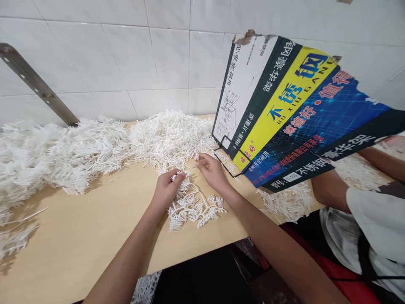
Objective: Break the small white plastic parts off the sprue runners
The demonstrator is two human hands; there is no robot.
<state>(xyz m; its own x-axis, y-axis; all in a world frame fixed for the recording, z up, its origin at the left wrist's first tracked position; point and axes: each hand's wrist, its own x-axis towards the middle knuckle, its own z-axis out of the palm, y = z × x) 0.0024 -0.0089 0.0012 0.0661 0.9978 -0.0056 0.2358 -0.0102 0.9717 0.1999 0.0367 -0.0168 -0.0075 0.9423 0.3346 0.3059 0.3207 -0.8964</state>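
Observation:
My left hand is closed, thumb against fingers, on a white branched plastic sprig. The sprig's thin stems and needle-like tips spread over the table below and between my hands. My right hand is just to the right and a little farther from me. Its thumb and forefinger are pinched on a small white piece, too small to make out in full. Beyond both hands lies a large heap of similar white sprigs, its near edge close to my fingers.
Another white pile runs along the tiled wall at left. A printed cardboard sheet stands upright at right, with a black cord at its base. Past it are a co-worker's arm and more white pieces. A metal bracket leans at left.

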